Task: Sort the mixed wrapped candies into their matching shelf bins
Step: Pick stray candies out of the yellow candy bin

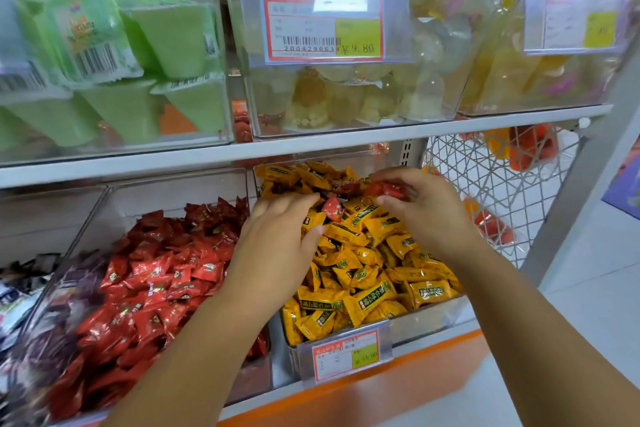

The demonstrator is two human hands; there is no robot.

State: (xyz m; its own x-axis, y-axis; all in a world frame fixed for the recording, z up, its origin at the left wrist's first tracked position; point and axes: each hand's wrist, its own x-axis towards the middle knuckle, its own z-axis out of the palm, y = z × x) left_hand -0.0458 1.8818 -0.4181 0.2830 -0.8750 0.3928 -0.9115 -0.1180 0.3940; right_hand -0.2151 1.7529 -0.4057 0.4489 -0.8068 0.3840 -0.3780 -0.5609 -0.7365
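A clear bin [433, 317] on the lower shelf is heaped with yellow wrapped candies [367, 263]. To its left a second clear bin [173, 191] is full of red wrapped candies [156, 288]. Both hands are over the yellow bin. My right hand [426, 211] pinches a few red candies [388, 189] between thumb and fingers near the back of the heap. My left hand [277, 246] lies palm down on the yellow candies with its fingers reaching toward another stray red candy [333, 209] lying between the hands.
A price tag [346, 355] hangs on the yellow bin's front. Far left is a bin of dark and white wrapped sweets [20, 291]. The upper shelf [311, 146] holds clear bins of green packs and jelly cups. A wire basket [491, 184] stands to the right.
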